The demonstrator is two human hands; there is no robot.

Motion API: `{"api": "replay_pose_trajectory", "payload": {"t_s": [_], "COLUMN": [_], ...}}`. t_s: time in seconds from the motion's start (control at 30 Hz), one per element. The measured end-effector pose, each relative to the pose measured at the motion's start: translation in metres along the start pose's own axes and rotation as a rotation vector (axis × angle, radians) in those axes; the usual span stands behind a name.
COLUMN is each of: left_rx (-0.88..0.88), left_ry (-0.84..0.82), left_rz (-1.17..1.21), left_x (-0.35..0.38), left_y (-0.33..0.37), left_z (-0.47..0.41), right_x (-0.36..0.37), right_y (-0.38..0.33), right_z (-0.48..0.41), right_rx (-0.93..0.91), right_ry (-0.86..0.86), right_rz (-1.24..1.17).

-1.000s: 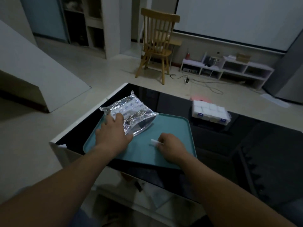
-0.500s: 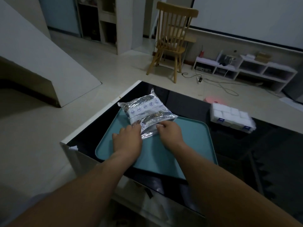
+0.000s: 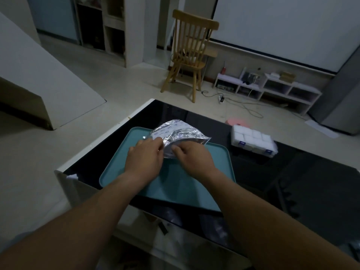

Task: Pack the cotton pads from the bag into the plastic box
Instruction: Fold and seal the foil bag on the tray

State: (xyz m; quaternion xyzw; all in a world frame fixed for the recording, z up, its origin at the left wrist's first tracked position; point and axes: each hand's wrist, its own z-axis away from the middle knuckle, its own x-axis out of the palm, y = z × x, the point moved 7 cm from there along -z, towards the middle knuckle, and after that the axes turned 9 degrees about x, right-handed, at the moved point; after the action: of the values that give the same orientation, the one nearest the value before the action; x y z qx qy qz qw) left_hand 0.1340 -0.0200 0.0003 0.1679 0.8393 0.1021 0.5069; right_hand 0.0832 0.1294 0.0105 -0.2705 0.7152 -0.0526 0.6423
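A crinkled silver foil bag (image 3: 178, 133) with blue print is lifted at its near end over the far part of a teal tray (image 3: 204, 184). My left hand (image 3: 145, 156) pinches the bag's near left edge. My right hand (image 3: 191, 155) grips the near right edge beside it. A clear plastic box (image 3: 253, 140) filled with white pads stands on the dark table to the right of the tray. The bag's contents are hidden.
The tray lies on a black glossy table (image 3: 272, 182) with a white left edge. A wooden chair (image 3: 190, 51) stands on the floor beyond the table. A low white shelf unit (image 3: 268, 88) and trailing cables lie at the far right.
My right hand moved from the tray up to the bag and took hold of its near edge. Both hands have lifted the bag's near end.
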Motion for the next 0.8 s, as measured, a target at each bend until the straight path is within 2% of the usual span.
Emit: {"api": "replay_pose_trajectory", "payload": {"t_s": [0.1,0.17,0.33,0.47,0.63,0.73,0.8], "left_rx": [0.015,0.017,-0.01,0.01,0.027,0.068,0.035], "left_ry": [0.006,0.007,0.021,0.028,0.122,0.111,0.109], "left_rz": [0.061,0.106,0.303,0.477,0.594,0.649,0.716], "left_x": [-0.006,-0.01,-0.021,-0.031,-0.04,-0.037,-0.034], "left_y": [-0.003,-0.006,-0.014,-0.018,-0.019,-0.011,-0.011], "left_z": [-0.006,-0.008,-0.014,-0.016,-0.027,-0.035,-0.038], "right_x": [-0.004,-0.011,-0.038,-0.051,-0.072,-0.07,-0.066], "right_y": [-0.003,-0.002,-0.007,-0.005,-0.023,-0.031,-0.03], "right_z": [0.013,0.015,0.01,-0.002,-0.003,-0.014,-0.025], "right_rx": [-0.145,-0.203,-0.103,-0.074,-0.231,-0.241,-0.21], "right_ry": [-0.004,0.058,0.198,0.21,0.296,0.144,0.062], "right_rz": [0.38,0.49,0.293,0.246,0.26,0.241,0.182]}}
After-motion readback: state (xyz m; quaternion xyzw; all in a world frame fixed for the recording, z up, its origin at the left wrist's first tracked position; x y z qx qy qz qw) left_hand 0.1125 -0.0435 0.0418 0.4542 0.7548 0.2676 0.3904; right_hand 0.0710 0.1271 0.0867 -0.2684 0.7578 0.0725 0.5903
